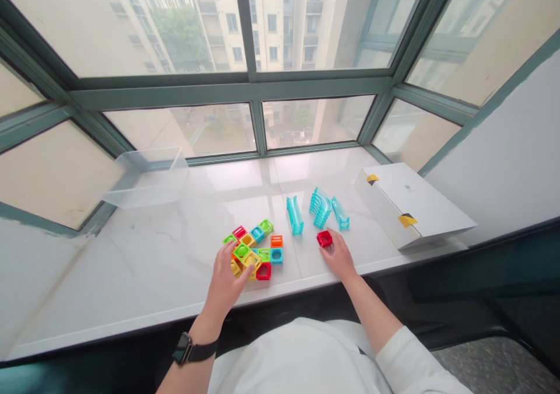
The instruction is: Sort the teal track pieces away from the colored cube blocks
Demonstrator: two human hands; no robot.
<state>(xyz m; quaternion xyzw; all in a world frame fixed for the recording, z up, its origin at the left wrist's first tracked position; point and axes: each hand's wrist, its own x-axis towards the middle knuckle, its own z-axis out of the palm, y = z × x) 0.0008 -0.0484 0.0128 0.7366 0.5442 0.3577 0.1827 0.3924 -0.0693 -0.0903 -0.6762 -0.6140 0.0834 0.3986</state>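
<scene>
My left hand (225, 280) curls around a yellow toy block (251, 260) at the near left of a colourful cluster, thumb on one side and fingers on the other. Right beside it sits a green block (241, 251); red, orange, blue and more green blocks crowd together here, several of them touching. My palm and fingers hide part of the cluster. Over to the right, my right hand (339, 257) pinches a red block (324, 239) at the counter surface. Just beyond that hand lie clear turquoise track pieces: a straight one (294, 215), a curved one (320, 207) and a shorter one (340, 213).
A translucent plastic bin (149, 192) stands at the back left of the white marbled counter (175, 254). At the right is a white box (411, 201) with yellow-and-black tabs. Green-framed windows (227, 93) enclose the far side.
</scene>
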